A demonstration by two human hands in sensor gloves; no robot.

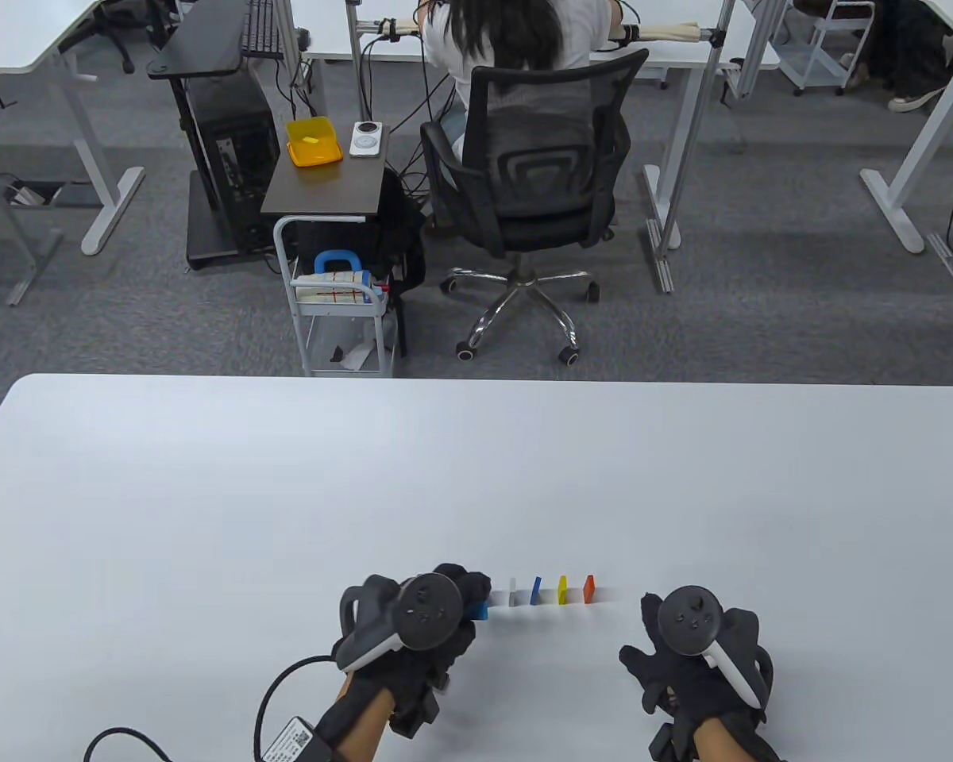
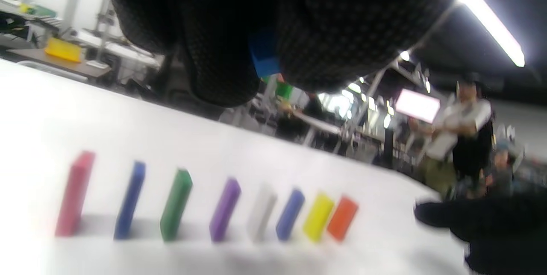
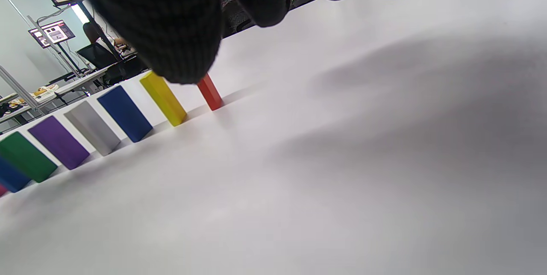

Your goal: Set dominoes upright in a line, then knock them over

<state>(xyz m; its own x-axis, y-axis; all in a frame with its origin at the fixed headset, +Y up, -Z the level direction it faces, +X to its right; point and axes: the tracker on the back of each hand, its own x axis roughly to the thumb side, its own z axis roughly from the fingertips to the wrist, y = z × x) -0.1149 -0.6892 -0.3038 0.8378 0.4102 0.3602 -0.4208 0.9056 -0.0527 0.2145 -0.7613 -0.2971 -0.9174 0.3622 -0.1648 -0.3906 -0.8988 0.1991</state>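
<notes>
Eight dominoes (image 2: 205, 200) stand in line — none toppled; left hand (image 1: 413, 635) pinches a blue domino (image 2: 264, 55) beside them, right hand (image 1: 695, 659) relaxed, empty.

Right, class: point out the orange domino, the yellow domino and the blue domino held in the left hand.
orange domino (image 1: 589, 589), table view, its upright face.
yellow domino (image 3: 163, 98), right wrist view, middle of its broad face.
held blue domino (image 2: 264, 55), left wrist view, the part showing between the gloved fingers.
</notes>
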